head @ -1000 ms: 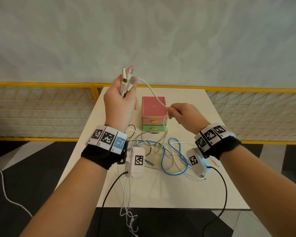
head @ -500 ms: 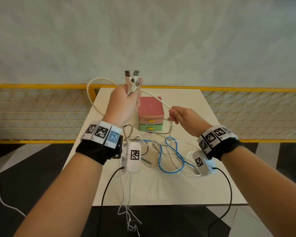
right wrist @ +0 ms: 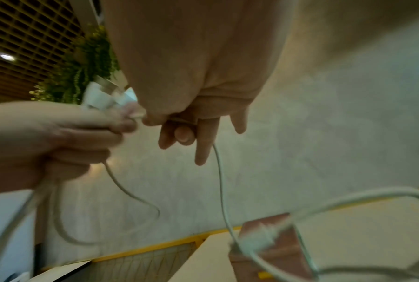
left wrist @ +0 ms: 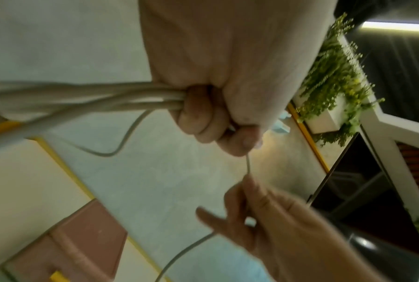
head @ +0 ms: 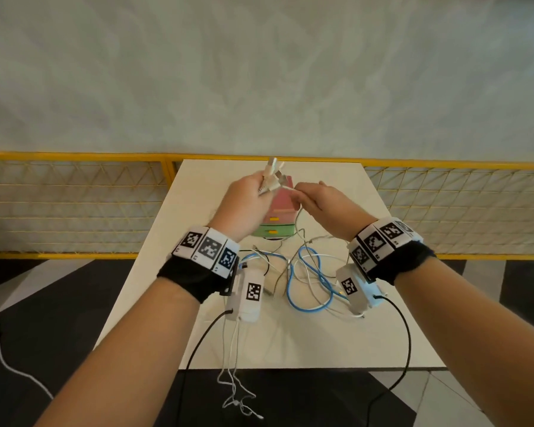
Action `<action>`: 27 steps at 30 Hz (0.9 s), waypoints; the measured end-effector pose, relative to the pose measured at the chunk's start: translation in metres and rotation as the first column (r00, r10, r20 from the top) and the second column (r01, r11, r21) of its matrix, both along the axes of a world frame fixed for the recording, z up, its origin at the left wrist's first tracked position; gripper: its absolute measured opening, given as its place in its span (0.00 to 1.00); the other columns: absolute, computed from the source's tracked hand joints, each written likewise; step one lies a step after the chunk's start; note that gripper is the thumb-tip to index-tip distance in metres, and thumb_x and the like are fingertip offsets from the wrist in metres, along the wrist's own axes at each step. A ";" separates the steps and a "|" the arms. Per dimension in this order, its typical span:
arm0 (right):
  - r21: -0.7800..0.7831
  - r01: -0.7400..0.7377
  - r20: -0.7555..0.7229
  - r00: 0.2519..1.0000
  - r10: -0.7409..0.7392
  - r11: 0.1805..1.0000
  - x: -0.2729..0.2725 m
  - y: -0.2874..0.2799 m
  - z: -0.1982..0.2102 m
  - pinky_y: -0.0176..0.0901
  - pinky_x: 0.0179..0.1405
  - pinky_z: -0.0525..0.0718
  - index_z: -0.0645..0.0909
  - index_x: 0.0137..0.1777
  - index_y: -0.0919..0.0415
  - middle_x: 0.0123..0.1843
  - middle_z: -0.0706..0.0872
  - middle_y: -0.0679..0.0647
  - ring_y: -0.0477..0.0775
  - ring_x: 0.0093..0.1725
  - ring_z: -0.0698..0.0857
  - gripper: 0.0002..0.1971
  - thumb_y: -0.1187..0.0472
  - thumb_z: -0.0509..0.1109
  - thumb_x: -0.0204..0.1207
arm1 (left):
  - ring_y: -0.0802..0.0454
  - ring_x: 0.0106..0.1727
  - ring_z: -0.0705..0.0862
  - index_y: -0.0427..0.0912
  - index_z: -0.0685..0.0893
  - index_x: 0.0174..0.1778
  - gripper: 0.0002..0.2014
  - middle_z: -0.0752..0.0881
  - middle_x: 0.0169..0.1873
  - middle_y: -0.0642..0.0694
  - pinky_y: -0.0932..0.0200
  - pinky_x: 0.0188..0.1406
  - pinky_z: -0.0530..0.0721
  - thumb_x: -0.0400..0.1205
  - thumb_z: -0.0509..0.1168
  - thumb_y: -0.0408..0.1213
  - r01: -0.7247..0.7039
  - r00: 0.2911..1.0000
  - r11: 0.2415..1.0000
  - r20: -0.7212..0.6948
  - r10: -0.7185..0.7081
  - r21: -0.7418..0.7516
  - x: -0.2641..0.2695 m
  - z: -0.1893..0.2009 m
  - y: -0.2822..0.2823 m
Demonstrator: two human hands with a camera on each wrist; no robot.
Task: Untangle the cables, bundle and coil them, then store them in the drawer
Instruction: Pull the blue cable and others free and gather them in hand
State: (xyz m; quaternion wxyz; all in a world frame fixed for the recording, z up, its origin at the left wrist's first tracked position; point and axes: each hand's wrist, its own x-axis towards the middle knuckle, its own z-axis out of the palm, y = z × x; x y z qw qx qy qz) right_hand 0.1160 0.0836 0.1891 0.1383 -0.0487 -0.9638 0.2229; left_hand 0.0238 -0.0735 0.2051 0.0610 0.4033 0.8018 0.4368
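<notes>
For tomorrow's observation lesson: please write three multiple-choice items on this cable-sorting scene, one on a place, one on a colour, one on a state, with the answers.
1. Where does the drawer box stand?
A. on the floor
B. on the table, beyond the hands
C. on the yellow railing

2. What colour is the looped cable lying between the wrists?
A. red
B. blue
C. green

3. What is the left hand doing?
A. gripping a bundle of white cables
B. lying flat on the table
C. pulling a drawer open

Answers: B, the head view shows it on the tabletop; B, its loops are plainly blue; A, fingers curl round several cables in the left wrist view.
</notes>
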 end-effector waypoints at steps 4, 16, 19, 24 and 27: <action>-0.114 0.028 0.033 0.999 -0.025 0.993 0.003 0.014 -0.008 0.46 0.43 0.73 0.75 0.40 0.56 0.31 0.74 0.46 0.49 0.33 0.74 0.17 0.54 0.50 0.87 | 0.61 0.19 0.75 0.53 0.77 0.34 0.14 0.78 0.23 0.53 0.66 0.25 0.72 0.87 0.60 0.43 -0.112 0.994 0.959 0.045 0.104 0.262 -0.007 0.014 -0.013; -0.021 -0.053 -0.011 0.999 0.053 0.998 -0.015 -0.001 -0.004 0.50 0.78 0.44 0.76 0.44 0.55 0.35 0.76 0.38 0.39 0.38 0.77 0.12 0.56 0.54 0.86 | 0.60 0.22 0.79 0.49 0.84 0.39 0.15 0.81 0.23 0.51 0.62 0.29 0.74 0.88 0.58 0.46 0.011 0.996 0.993 -0.091 -0.022 -0.114 0.003 0.003 -0.004; -0.062 -0.013 0.026 1.000 0.015 0.998 -0.018 0.012 -0.012 0.57 0.80 0.47 0.69 0.38 0.45 0.34 0.75 0.40 0.37 0.37 0.77 0.15 0.55 0.51 0.87 | 0.61 0.20 0.77 0.55 0.80 0.34 0.14 0.82 0.25 0.51 0.67 0.23 0.73 0.86 0.61 0.48 -0.033 0.999 0.998 -0.023 0.034 0.053 0.001 0.003 -0.006; -0.101 0.132 0.148 0.982 -0.116 0.986 -0.013 0.043 -0.038 0.68 0.70 0.68 0.74 0.42 0.54 0.36 0.79 0.46 0.47 0.40 0.78 0.14 0.59 0.50 0.86 | 0.51 0.22 0.75 0.49 0.81 0.30 0.16 0.78 0.25 0.51 0.54 0.30 0.73 0.83 0.63 0.50 -0.172 0.982 0.934 0.127 0.138 0.314 -0.017 0.018 -0.021; -0.118 0.148 0.167 0.978 -0.128 0.982 -0.014 0.042 -0.038 0.68 0.69 0.70 0.75 0.43 0.54 0.38 0.81 0.47 0.50 0.42 0.80 0.13 0.59 0.50 0.86 | 0.54 0.18 0.74 0.48 0.74 0.26 0.20 0.77 0.22 0.52 0.57 0.26 0.71 0.86 0.63 0.45 -0.153 0.987 0.932 0.096 0.128 0.328 -0.015 0.018 -0.024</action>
